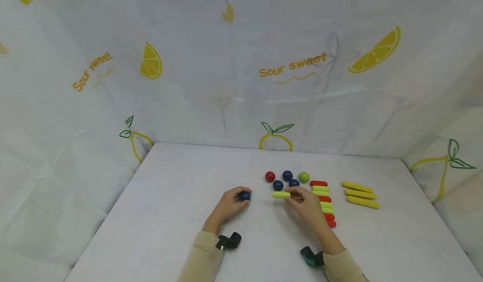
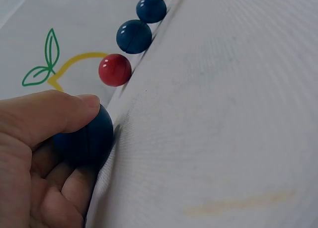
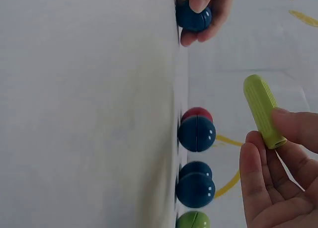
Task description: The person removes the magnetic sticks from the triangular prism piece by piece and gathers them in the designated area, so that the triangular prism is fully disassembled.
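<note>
On the white table, my left hand (image 1: 227,205) holds a dark blue ball (image 1: 245,196), thumb on one side and fingers curled about the other. A seam line shows on this ball (image 2: 88,138) in the left wrist view. My right hand (image 1: 307,207) pinches one end of a yellow-green stick (image 1: 280,194) between thumb and fingers. In the right wrist view the ridged stick (image 3: 261,106) is off the table, its rounded end pointing away from the fingers. Just beyond the right hand lie a red ball (image 1: 269,176), several blue balls (image 1: 277,185) and a green ball (image 1: 303,176).
Red and yellow-green sticks (image 1: 320,188) lie in a column beside the right hand, partly hidden by it. Farther right are three yellow sticks (image 1: 360,194). A white lemon-print cloth (image 1: 203,118) hangs behind the table (image 1: 158,231).
</note>
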`<state>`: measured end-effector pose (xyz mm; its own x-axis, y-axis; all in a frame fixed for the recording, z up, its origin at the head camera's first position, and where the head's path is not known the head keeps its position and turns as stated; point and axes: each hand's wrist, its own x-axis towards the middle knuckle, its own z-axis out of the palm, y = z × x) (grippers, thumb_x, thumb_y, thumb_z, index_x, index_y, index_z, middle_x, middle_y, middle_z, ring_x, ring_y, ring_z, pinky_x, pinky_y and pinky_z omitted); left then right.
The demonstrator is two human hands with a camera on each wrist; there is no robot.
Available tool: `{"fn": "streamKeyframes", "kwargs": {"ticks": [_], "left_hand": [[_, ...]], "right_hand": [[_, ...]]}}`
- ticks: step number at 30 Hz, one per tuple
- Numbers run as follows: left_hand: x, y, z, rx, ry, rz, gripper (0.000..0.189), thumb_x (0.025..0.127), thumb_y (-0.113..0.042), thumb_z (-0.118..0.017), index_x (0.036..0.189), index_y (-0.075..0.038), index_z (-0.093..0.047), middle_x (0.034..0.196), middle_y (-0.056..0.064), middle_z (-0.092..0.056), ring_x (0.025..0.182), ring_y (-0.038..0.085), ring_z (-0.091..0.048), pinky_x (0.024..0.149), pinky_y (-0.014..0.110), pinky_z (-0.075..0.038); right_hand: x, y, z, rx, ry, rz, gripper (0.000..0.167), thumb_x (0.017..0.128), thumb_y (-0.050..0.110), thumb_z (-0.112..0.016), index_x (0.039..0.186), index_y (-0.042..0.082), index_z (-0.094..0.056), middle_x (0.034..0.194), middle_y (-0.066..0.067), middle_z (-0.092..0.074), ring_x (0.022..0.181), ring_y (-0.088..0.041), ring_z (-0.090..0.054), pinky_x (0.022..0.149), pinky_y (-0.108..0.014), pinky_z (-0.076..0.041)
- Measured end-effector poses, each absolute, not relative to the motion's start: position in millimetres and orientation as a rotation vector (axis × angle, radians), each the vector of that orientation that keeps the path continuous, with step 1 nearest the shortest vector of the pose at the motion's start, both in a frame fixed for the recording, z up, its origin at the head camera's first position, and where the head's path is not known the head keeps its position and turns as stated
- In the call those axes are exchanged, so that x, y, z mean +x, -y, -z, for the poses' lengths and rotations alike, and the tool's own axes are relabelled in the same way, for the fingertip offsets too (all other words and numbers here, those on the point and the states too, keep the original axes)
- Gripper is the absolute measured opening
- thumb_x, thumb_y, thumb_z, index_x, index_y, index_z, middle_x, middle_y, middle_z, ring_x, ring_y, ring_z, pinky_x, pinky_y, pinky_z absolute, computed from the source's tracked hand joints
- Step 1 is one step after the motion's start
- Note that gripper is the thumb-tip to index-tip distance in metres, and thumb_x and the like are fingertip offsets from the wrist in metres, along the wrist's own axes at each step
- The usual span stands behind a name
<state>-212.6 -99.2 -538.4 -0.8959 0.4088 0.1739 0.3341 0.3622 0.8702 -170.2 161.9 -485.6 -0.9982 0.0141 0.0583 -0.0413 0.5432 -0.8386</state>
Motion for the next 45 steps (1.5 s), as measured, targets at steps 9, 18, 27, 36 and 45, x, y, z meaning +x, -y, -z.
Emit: {"fn": "streamKeyframes", "kwargs": {"ticks": [9, 18, 27, 36, 45], "left_hand": [[-211, 99, 540, 0.671, -2.535, -1.574, 0.03, 0.088, -0.009, -0.065, 0.117, -0.01, -0.062, 0.126, 0.013, -0.06, 0.124, 0.027, -0.053, 0.101, 0.037, -0.046], [-209, 99, 538, 0.675, -2.592, -1.548, 0.029, 0.087, -0.01, -0.065, 0.116, -0.01, -0.063, 0.124, 0.013, -0.062, 0.123, 0.027, -0.054, 0.101, 0.04, -0.046], [-211, 99, 540, 0.637, -2.611, -1.508, 0.03, 0.087, -0.011, -0.065, 0.117, -0.012, -0.062, 0.126, 0.01, -0.061, 0.123, 0.023, -0.054, 0.102, 0.038, -0.046], [-211, 99, 538, 0.651, -2.604, -1.527, 0.03, 0.087, -0.011, -0.064, 0.117, -0.012, -0.062, 0.125, 0.011, -0.061, 0.123, 0.023, -0.054, 0.101, 0.038, -0.046], [-211, 99, 537, 0.669, -2.571, -1.559, 0.03, 0.087, -0.011, -0.064, 0.117, -0.01, -0.062, 0.126, 0.013, -0.061, 0.123, 0.026, -0.054, 0.101, 0.038, -0.047]], "right_hand": [[-135, -217, 477, -0.096, 2.796, -1.335, 0.031, 0.087, 0.02, -0.069, 0.114, 0.005, -0.065, 0.11, -0.012, -0.067, 0.094, -0.014, -0.063, 0.078, -0.017, -0.054], [-108, -256, 490, -0.229, 2.855, -1.322, 0.042, 0.087, 0.034, -0.067, 0.117, 0.004, -0.062, 0.117, -0.014, -0.064, 0.086, 0.013, -0.052, 0.075, -0.014, -0.053], [-100, -264, 499, -0.281, 2.876, -1.341, 0.043, 0.086, 0.033, -0.069, 0.117, 0.003, -0.062, 0.117, -0.015, -0.064, 0.084, 0.012, -0.053, 0.072, -0.012, -0.052], [-96, -263, 501, -0.2, 2.913, -1.3, 0.036, 0.086, 0.027, -0.07, 0.113, 0.004, -0.064, 0.109, -0.012, -0.067, 0.082, 0.005, -0.057, 0.07, -0.014, -0.052], [-98, -265, 503, -0.24, 2.979, -1.188, 0.036, 0.084, 0.023, -0.071, 0.112, 0.002, -0.061, 0.1, -0.008, -0.067, 0.081, -0.01, -0.061, 0.065, -0.016, -0.052]]}}
